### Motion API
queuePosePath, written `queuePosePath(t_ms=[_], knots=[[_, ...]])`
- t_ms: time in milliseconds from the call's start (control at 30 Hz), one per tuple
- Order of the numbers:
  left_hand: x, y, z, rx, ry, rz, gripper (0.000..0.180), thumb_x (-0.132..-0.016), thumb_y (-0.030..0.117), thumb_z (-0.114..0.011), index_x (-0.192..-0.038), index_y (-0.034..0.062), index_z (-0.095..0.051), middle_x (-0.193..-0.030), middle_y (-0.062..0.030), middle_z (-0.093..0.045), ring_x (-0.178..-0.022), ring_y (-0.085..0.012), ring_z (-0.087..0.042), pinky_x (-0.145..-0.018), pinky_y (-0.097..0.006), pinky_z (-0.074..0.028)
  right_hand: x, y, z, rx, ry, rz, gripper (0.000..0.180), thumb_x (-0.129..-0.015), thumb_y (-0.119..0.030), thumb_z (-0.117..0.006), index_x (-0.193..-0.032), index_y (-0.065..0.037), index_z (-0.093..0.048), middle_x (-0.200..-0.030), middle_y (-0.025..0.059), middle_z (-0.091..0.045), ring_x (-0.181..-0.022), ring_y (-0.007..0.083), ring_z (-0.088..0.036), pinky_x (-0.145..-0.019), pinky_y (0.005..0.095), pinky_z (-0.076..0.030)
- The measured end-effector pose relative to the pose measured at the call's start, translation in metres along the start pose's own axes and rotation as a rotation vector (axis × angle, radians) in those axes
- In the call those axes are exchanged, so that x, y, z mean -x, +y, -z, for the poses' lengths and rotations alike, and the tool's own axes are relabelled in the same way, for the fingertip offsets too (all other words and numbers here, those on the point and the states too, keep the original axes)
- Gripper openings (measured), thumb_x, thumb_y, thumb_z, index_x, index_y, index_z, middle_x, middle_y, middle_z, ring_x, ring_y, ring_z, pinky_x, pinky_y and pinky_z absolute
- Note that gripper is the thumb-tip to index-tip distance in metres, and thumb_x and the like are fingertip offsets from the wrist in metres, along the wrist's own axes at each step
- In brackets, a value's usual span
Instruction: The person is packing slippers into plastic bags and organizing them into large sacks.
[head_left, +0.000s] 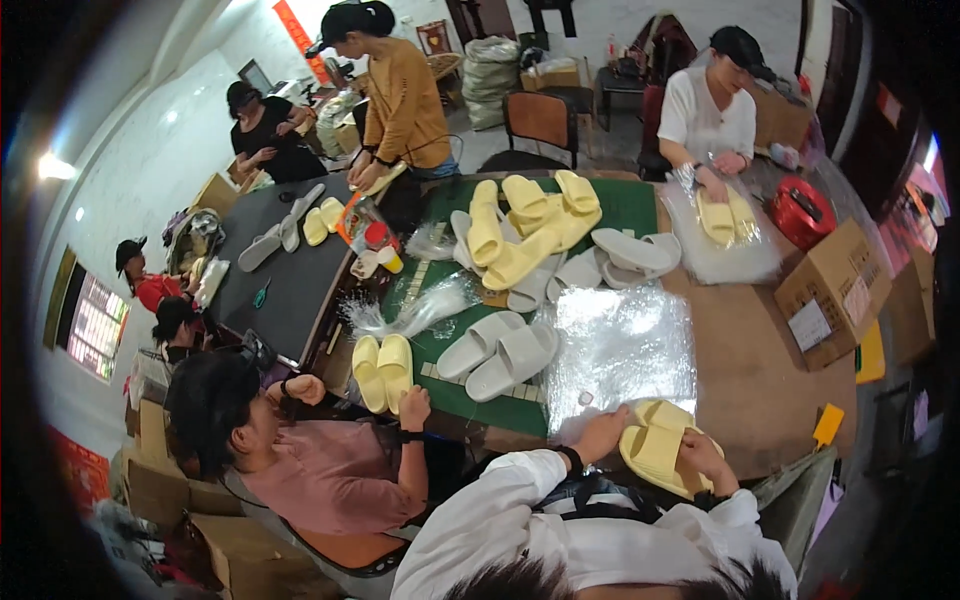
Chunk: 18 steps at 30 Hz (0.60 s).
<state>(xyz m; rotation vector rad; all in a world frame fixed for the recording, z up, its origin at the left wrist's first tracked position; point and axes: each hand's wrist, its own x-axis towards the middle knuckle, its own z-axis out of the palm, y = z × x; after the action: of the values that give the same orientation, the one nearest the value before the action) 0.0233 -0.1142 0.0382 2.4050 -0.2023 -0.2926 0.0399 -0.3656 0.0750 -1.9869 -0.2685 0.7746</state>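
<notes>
A pair of pale yellow slippers (653, 450) is at the near edge of the table, right in front of me. My right hand (703, 455) is closed on the pair from the right, its fingers partly hidden at the strap. On the other side, my left hand (600, 435) has curled fingers close against the slippers' left edge. What those fingers pinch is too small to make out. Just beyond lies a stack of clear plastic bags (625, 345). Left of the bags, a pair of light grey slippers (500, 355) rests on the green mat (455, 405).
Yellow slippers (535, 225) and grey ones are heaped mid-table. A co-worker (330, 470) at my left handles yellow slippers; another (710, 120) across bags a pair. At the right stand a cardboard box (835, 295) and a red round container (802, 208).
</notes>
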Motion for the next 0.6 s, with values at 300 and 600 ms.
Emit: queuePosePath(t_ms=[300,600], knots=[[-0.007,0.016,0.005,-0.273,0.097,-0.344,0.066,-0.074,0.015,-0.055,-0.134,0.0135,-0.027,-0.137,-0.0129,-0.028,-0.124,-0.0317,-0.031,-0.103,-0.045,-0.021,-0.013,-0.021,-0.013,0.445,0.358,0.249,0.01,-0.067,-0.003,-0.057,-0.075,0.002,-0.054,-0.087,0.0178,-0.05,-0.085,0.0358,-0.048,-0.071,0.0404,-0.041],[-0.01,0.025,-0.007,-0.249,0.253,-0.517,0.062,-0.074,0.01,-0.052,-0.131,0.0256,-0.033,-0.141,-0.0073,-0.022,-0.131,-0.0344,-0.013,-0.1,-0.061,-0.008,-0.035,-0.01,-0.037,0.56,0.584,0.412,0.017,-0.065,-0.007,-0.061,-0.077,0.002,-0.052,-0.087,0.0194,-0.046,-0.087,0.038,-0.044,-0.072,0.0457,-0.036]])
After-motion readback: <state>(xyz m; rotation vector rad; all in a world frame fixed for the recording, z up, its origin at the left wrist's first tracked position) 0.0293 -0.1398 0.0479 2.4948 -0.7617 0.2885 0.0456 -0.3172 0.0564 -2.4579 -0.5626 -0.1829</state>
